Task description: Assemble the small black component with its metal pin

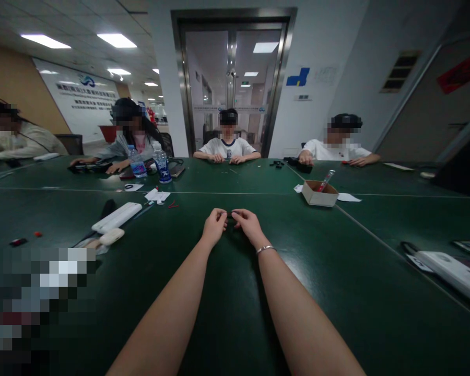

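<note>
Both my forearms reach across the dark green table (235, 292). My left hand (216, 225) is closed in a pinch, fingertips pointing inward. Opposite it, my right hand (249, 225), with a silver bracelet (266, 249) on the wrist, also pinches, thumb and index finger together. Between the two sets of fingertips shows a small dark piece (229, 214), too small to make out its kind. The hands are a short gap apart, just above the tabletop or resting on it; I cannot tell which.
A small open cardboard box (320, 197) holding a clear tube stands ahead to the right. White power strips lie left (117, 218) and right (454, 271). Two bottles (162, 166) stand far left, near paper scraps (156, 196). Several people wearing headgear sit around the table.
</note>
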The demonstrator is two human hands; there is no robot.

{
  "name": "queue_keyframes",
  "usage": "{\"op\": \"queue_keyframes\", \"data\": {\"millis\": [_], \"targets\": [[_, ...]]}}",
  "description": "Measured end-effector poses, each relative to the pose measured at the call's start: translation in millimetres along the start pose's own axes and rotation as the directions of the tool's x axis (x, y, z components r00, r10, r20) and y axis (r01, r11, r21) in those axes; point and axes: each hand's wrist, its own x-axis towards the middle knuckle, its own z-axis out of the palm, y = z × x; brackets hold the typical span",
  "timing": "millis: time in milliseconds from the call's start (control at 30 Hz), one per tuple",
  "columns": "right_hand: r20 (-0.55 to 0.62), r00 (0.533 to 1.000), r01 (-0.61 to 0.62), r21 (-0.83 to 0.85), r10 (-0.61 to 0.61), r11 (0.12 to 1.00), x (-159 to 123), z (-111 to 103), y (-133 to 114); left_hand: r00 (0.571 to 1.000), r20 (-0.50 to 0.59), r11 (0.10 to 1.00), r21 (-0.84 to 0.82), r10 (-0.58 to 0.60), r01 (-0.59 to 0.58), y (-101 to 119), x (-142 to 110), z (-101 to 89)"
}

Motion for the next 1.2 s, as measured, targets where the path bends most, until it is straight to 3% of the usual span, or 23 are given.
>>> {"op": "queue_keyframes", "data": {"millis": [333, 700, 1000, 1200], "targets": [[-0.034, 0.999, -0.029, 0.126, 0.033, 0.992, -0.9, -2.1, -0.3, 0.998, 0.058, 0.999, -0.034, 0.020, -0.018, 5.8, -0.9, -3.6], [0.052, 0.998, -0.048, 0.240, 0.036, 0.970, -2.1, -5.6, -2.7, 0.998, 0.040, 0.997, -0.056, -0.050, 0.053, 7.4, 0.1, -5.0], [0.085, 0.996, -0.039, 0.121, 0.029, 0.992, 0.7, -6.8, 2.2, 0.999, 0.039, 0.999, -0.002, -0.037, 0.037, 1.5, 1.8, -3.9], [0.123, 0.991, -0.074, 0.135, 0.057, 0.988, -0.5, -6.4, -0.9, 0.997, 0.062, 0.998, 0.057, -0.042, 0.038, 2.4, 0.2, -5.3]]}}
